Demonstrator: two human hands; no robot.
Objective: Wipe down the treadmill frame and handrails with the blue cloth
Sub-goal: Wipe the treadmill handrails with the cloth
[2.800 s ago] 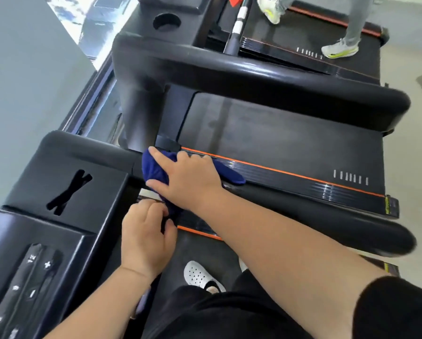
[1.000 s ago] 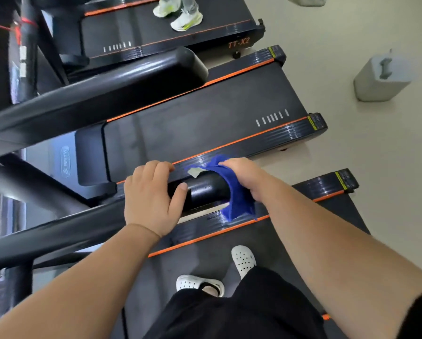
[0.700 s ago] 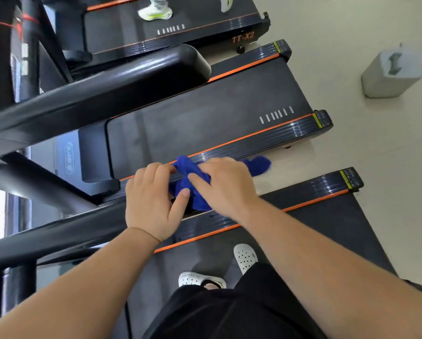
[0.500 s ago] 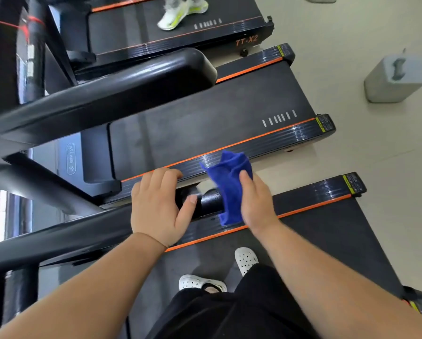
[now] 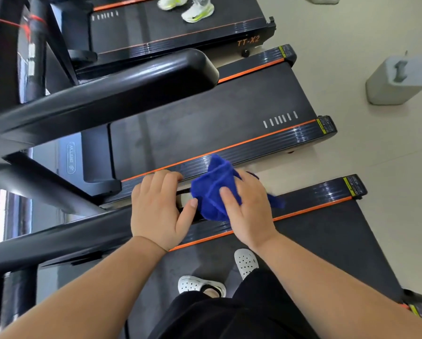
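Treadmill cleaning, seen from above: at the left, the black handrail [image 5: 65,237] is seen running up from the lower left edge of the view toward the middle. Its upper part is gripped by the left hand [image 5: 158,209], whose fingers are curled over the top of the bar while the thumb is stretched along the near side, its tip just touching the blue cloth [image 5: 212,194]. The cloth is bunched over the free end of the handrail, with one corner standing up and another trailing off to the right. It is clasped against the rail end by the right hand [image 5: 250,209], the fingers bent over the fabric and one finger laid across the top of it. Below the hands, a pair of white perforated clogs [image 5: 197,285] is planted on the dark treadmill belt [image 5: 327,243], which is edged with an orange stripe. Beyond the rail, a neighbouring treadmill [image 5: 205,118] is visible. At the far right, a grey container [image 5: 396,81] is set on the pale floor [image 5: 376,167].
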